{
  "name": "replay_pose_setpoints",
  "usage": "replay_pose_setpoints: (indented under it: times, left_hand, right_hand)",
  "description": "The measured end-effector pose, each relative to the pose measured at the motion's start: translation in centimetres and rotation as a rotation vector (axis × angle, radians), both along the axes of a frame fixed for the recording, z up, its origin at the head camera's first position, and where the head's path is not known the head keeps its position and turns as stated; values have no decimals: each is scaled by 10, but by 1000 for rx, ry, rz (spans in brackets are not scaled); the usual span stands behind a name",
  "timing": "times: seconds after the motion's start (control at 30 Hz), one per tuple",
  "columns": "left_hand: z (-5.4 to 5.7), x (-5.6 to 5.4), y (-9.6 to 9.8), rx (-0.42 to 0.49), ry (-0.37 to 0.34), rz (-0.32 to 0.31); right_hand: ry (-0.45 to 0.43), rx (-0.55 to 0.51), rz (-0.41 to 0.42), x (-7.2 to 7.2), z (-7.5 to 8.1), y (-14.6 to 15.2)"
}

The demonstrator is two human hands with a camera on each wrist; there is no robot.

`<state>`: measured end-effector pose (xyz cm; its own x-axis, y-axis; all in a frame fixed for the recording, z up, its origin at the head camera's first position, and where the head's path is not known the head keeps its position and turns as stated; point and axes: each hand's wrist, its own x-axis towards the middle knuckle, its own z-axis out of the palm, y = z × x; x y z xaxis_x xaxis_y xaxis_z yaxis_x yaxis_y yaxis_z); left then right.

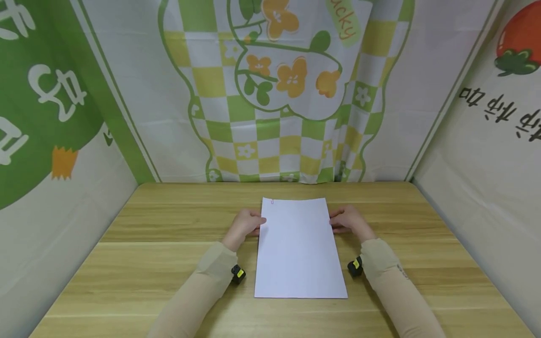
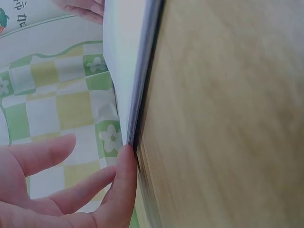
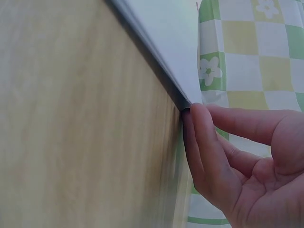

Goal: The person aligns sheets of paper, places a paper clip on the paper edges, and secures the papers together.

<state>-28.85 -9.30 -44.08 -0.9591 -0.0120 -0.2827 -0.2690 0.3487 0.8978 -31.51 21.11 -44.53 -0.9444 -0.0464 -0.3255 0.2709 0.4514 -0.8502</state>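
A stack of white paper (image 1: 299, 249) lies flat on the wooden table, its long sides running away from me. A small pink paper clip (image 1: 272, 201) sits at its far left corner. On the left long edge rests my left hand (image 1: 246, 222); in the left wrist view a fingertip (image 2: 126, 154) touches the sheets' side, with the thumb (image 2: 52, 151) raised apart. Against the opposite edge, my right hand (image 1: 348, 219) sets its extended fingertips (image 3: 202, 116). Its thumb (image 3: 247, 122) reaches close to the paper's edge. Layered sheet edges show in both wrist views.
Bare wooden table (image 1: 169, 263) surrounds the stack. A checked, flower-printed curtain (image 1: 270, 141) hangs along the table's far edge. Printed cloth walls (image 1: 477, 164) stand at both sides. Small black devices with yellow marks (image 1: 238, 274) are strapped at the wrists.
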Motion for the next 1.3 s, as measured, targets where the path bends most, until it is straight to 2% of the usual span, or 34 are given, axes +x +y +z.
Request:
replay_pose_setpoints:
  times: [0.33,0.83,1.3]
  left_hand:
    - [1,2,-2,-1,6,-27]
    - [-1,1,-2,-11,1,-11]
    - [-1,1,0,-4,5,-11]
  right_hand:
    - [-11,5,-6,0,1,0]
    - [-19,7,9,1,2,0]
    - [-46,0,-23,-2,1,2]
